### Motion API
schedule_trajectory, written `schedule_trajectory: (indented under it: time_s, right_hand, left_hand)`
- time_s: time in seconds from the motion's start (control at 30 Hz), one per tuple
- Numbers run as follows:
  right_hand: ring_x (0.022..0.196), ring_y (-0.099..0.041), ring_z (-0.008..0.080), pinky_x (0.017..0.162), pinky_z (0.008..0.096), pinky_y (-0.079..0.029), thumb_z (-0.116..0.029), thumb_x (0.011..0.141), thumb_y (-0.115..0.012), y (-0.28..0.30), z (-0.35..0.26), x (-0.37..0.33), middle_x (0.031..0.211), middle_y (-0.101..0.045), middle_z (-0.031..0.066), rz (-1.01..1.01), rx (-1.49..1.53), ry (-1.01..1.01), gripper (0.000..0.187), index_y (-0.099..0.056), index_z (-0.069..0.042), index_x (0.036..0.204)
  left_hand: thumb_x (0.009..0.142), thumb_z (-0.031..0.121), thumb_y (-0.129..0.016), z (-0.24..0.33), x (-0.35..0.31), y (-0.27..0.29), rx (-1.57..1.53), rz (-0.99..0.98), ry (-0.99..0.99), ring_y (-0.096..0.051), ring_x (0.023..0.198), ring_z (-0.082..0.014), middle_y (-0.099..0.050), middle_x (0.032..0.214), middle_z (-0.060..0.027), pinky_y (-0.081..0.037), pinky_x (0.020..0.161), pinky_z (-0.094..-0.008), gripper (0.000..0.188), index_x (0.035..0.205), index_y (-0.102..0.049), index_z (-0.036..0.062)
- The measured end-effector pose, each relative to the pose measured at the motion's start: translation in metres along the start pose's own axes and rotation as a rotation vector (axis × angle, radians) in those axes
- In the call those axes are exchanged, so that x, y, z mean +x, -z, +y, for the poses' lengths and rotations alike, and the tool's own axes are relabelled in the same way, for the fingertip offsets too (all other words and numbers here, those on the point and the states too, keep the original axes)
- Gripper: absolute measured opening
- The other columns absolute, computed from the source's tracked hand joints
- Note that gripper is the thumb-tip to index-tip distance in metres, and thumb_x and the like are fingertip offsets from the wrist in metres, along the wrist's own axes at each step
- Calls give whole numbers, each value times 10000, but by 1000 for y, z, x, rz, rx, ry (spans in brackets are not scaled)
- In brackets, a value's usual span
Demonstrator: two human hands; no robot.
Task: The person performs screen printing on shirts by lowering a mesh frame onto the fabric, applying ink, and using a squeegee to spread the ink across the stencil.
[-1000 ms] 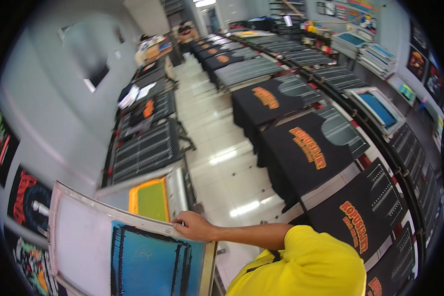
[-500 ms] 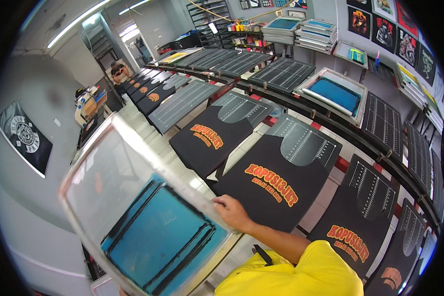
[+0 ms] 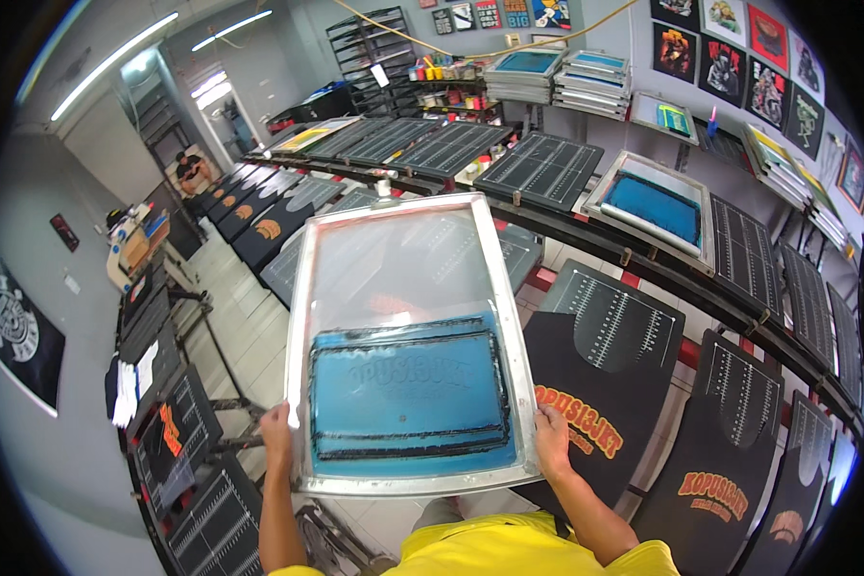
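Observation:
Between my two hands I hold a silk-screen frame (image 3: 298,384), a pale metal rectangle with see-through mesh. Blue emulsion (image 3: 403,394) covers its near half, edged with black tape-like strips. My left hand (image 3: 276,437) is closed round the near part of the left rail. On the right rail, my right hand (image 3: 551,440) grips at about the same height. Past the frame's right side lies a black T-shirt (image 3: 595,403) with orange and yellow lettering, stretched on a printing board. Another black printed shirt lies behind the frame, mostly covered by it.
More black shirts (image 3: 710,480) lie on boards to the right. A dark rail (image 3: 634,250) runs behind them, with bare printing boards (image 3: 538,171) beyond. Another blue screen (image 3: 655,202) rests at the back right. Far left, a person (image 3: 192,171) sits. Side boards (image 3: 211,518) stand at lower left.
The screen frame has swung from the left, tilted, to upright in front of me. Both hands now show on its rails; before, only my right hand was plainly visible. The view has turned left.

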State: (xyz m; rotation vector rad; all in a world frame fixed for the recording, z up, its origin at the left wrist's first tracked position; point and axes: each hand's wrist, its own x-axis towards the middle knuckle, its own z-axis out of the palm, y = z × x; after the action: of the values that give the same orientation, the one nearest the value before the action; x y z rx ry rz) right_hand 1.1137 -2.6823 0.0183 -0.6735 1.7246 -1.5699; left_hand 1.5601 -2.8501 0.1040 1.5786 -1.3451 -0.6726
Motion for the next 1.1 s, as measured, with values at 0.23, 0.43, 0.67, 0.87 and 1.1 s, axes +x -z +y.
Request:
schedule_trajectory:
  time_s: [0.23, 0.43, 0.67, 0.87, 1.1]
  right_hand:
    - [1028, -578, 253, 915, 338, -425, -140, 904, -495, -78, 19, 49, 1106, -621, 194, 297, 118, -62, 358, -572, 105, 1153]
    - [997, -588, 242, 908, 334, -433, -142, 901, -497, -128, 23, 76, 1075, -633, 188, 434, 215, -119, 360, -577, 96, 1159]
    - [1058, -576, 288, 937, 350, -424, -169, 880, -521, -166, 47, 86, 1104, -617, 212, 578, 23, -119, 354, -607, 84, 1112]
    - [1065, -572, 326, 938, 373, -428, -192, 899, -518, -181, 38, 77, 1111, -602, 206, 584, -109, -131, 348, -601, 41, 1145]
    - [981, -639, 292, 869, 357, -480, -185, 898, -541, -163, 1, 64, 1062, -648, 225, 301, -430, -146, 354, -602, 37, 1167]
  left_hand:
    - [888, 289, -575, 8, 188, -118, -32, -313, -141, -406, 580, -120, -463, 572, -13, -345, 543, -333, 410, 623, -549, -22]
    - [857, 346, -592, -15, 287, -190, 22, -398, -208, -378, 585, -142, -410, 563, -46, -329, 559, -387, 457, 608, -476, -19]
    - [862, 301, -582, -39, 330, -221, -30, -489, -266, -333, 582, -128, -347, 559, -24, -287, 531, -391, 441, 592, -426, -11]
    - [869, 273, -574, -48, 341, -236, -39, -526, -257, -328, 573, -131, -338, 558, -26, -278, 519, -387, 433, 593, -415, -21]
    - [879, 296, -567, -62, 350, -248, 145, -505, -367, -427, 555, -234, -493, 567, -183, -371, 573, -427, 430, 683, -545, -86]
